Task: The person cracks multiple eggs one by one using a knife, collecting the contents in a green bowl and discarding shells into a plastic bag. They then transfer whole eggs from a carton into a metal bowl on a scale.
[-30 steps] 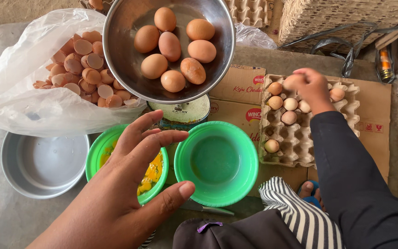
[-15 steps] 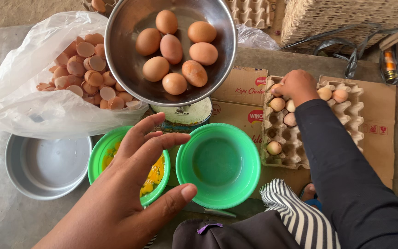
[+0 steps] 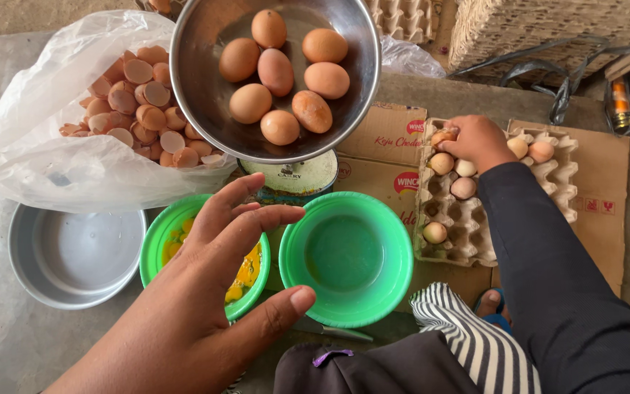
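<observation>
My left hand [image 3: 205, 306] hovers open, fingers spread, over a green bowl [image 3: 156, 233] that holds yellow yolks; its thumb reaches toward the rim of an empty green bowl [image 3: 348, 255] beside it. My right hand [image 3: 479, 138], in a dark sleeve, is stretched to the far left corner of a cardboard egg tray [image 3: 468, 241]. Its fingertips are closed on a brown egg [image 3: 442, 137] there. A few more eggs sit in the tray's cups around that hand.
A steel bowl [image 3: 198, 109] of several whole brown eggs stands on a round tin [image 3: 293, 179]. A clear plastic bag [image 3: 60, 175] of broken shells lies at left, above a grey metal bowl [image 3: 74, 255]. Flattened cardboard [image 3: 388, 138] underlies the tray. Stacked egg trays [image 3: 402, 18] are behind.
My right hand has moved left along the far row of the tray to the corner egg. My left hand stays spread over the yolk bowl, barely shifted.
</observation>
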